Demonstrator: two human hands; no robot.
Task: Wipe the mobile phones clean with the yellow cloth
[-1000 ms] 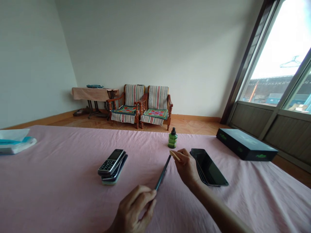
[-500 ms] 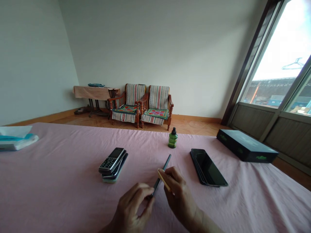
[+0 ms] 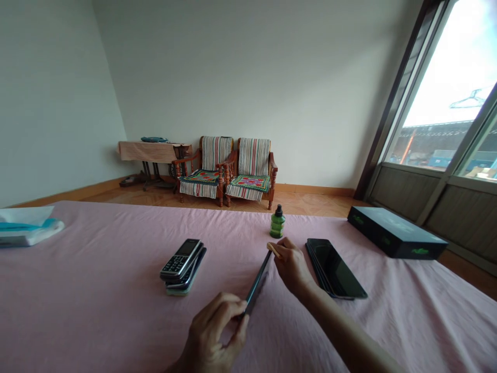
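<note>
The left hand (image 3: 215, 329) has its grip closed on the near end of a thin dark slab (image 3: 257, 285), thumb on one side and fingers on the other, in a narrow pinch. The slab is seen almost edge-on above the pink cloth (image 3: 116, 311), slanting away from the left hand toward the bottle, its far end close to the right hand (image 3: 292, 265). Whether its lower edge touches the cloth is hard to tell from this angle.

The right hand's grip is also closed, fingers curled and pressed around a small tan piece (image 3: 274, 250), which pokes out past the fingertips at the slab's far end. It looks to be against that end, though the overlap makes the contact uncertain.

Just beyond the right hand, a green bottle (image 3: 277, 224) with a black top stands upright on the cloth. To the left of the slab, well apart from it, lies an uneven stack of phones (image 3: 182, 265), a keypad phone on top with its screen and buttons facing up. To the right, near the right forearm, a stack of dark flat devices (image 3: 337, 269) lies with a glossy black face up. Farther right is a closed black box (image 3: 396, 231) with green marks on its sides. At the far left edge, partly cut off, sits a white and blue packet (image 3: 29, 234). Past the cloth, two wooden armchairs (image 3: 229, 173) with striped covers stand side by side against the wall (image 3: 233, 67).
</note>
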